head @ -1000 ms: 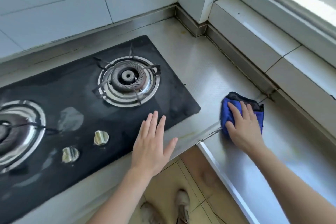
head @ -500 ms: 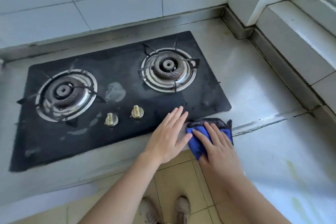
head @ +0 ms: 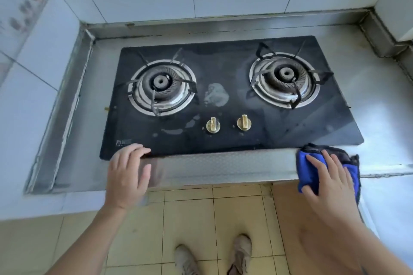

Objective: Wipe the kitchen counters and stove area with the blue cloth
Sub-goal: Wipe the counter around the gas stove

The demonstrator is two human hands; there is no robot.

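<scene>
the right hand (head: 326, 182) is laid flat on the blue cloth (head: 307, 169), its fingers spread and nearly straight, and the cloth is pressed against the front strip of the steel counter (head: 223, 163), just off the front right corner of the black stove (head: 228, 96). the cloth is folded, and a dark edge is shown along its far and right sides. the left hand (head: 127, 174) is rested on the counter's front edge with relaxed fingers, nothing being held, and its fingertips are set at the stove's front left corner. two burners (head: 162, 87) are seen on the glass top, with two brass knobs (head: 213, 125) between and in front of them. pale smears are seen on the glass near the knobs. a tiled floor (head: 190, 219) and two shoes (head: 241, 250) are seen below the counter edge.
</scene>
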